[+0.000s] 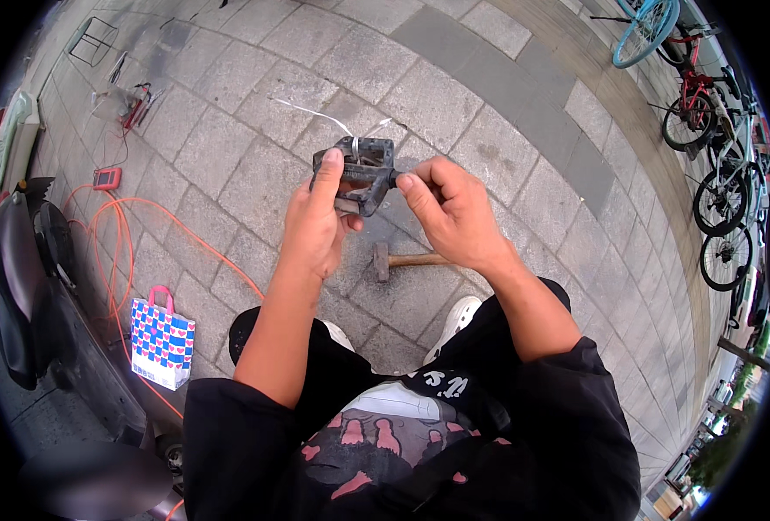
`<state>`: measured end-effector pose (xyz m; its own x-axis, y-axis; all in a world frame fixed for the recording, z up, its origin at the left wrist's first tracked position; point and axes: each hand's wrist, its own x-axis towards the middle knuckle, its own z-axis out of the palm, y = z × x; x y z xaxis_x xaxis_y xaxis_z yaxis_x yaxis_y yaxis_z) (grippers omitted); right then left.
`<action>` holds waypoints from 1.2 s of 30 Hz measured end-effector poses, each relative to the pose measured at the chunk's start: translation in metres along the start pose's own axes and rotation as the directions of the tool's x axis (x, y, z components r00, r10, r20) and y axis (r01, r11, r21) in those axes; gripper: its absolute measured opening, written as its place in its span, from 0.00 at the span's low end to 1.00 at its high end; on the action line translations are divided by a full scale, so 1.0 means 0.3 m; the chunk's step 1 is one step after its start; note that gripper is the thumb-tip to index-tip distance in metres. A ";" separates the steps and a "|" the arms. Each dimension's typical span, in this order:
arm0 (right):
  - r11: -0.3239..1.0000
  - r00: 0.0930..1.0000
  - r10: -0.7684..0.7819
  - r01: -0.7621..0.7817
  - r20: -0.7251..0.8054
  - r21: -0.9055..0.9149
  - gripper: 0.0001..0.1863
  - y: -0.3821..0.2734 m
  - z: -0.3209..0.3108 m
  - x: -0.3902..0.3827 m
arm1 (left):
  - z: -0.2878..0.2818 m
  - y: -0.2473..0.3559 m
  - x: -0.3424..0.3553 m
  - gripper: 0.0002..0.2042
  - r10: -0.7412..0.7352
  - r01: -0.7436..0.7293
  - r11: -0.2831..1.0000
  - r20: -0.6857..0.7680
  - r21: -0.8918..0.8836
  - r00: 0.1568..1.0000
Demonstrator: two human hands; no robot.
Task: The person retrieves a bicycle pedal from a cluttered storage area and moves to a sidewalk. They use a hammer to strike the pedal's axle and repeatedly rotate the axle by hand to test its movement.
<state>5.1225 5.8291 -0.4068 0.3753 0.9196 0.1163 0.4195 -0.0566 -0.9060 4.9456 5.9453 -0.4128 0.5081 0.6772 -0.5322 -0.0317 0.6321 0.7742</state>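
A black bicycle pedal (372, 152) is held up in front of me, with thin white strips (316, 112) at its far side. My left hand (315, 221) is closed on the pedal, thumb over its left end. Fingers of my right hand (446, 213) are pinched on the short axle at the pedal's right end. Beneath my hands, a hammer (406, 259) with a wooden handle lies on the grey paving (211, 139), its head to the left.
A dark scooter (16, 286) stands at left, beside an orange cord (194, 233), a red device (107, 178) and a checked paper bag (163, 339). Farther back are scattered tools (133, 113) and a metal frame (89, 39). Parked bicycles (719, 195) line the right.
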 end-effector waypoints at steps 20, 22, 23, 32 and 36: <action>0.586 0.724 0.528 0.069 0.445 -0.807 0.26 0.656 0.502 -0.153 | -0.923 -0.622 0.427 0.21 0.432 -0.164 0.592 -0.139 0.789 0.891; 0.551 0.710 0.508 0.168 0.488 -0.818 0.27 0.750 0.516 -0.274 | -1.013 -0.755 0.412 0.20 0.551 -0.192 0.538 -0.170 0.820 0.817; 0.527 0.703 0.504 0.211 0.503 -0.823 0.28 0.787 0.524 -0.314 | -1.036 -0.804 0.405 0.20 0.603 -0.207 0.510 -0.176 0.835 0.778; 0.649 0.665 0.538 0.065 0.518 -0.758 0.21 0.916 0.637 -0.373 | -1.105 -0.912 0.384 0.16 0.715 -0.314 0.324 -0.014 0.893 0.699; 0.815 0.671 0.495 -0.138 0.551 -0.563 0.20 0.749 0.693 -0.356 | -1.123 -0.922 0.381 0.17 0.740 -0.310 0.299 -0.015 0.903 0.672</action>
<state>5.0049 5.7991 -0.7074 0.0041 0.8037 -0.5951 0.7553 -0.3925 -0.5248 4.7224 5.9749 -0.8032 0.3051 0.9287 0.2106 0.6102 -0.3605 0.7055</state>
